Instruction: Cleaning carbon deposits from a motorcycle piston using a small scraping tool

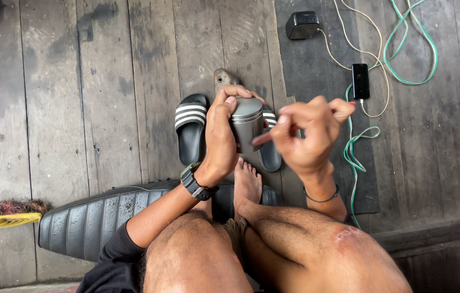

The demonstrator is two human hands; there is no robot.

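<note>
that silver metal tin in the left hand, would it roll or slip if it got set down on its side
Probably it would roll: the metal tin looks cylindrical, with a round lid. It may be slippery too, since its sides look smooth and shiny, which may be why the left hand wraps it closely. It looks stiff, with no dent under the fingers. The gaps between the floor planks might check a roll.

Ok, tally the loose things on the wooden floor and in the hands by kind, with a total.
Black slide sandals with white stripes: 2
Round grey metal tin, in the left hand: 1
Black phone on a cable: 1
Small black box-shaped charger: 1
Yellow broom: 1
Total: 6
</note>
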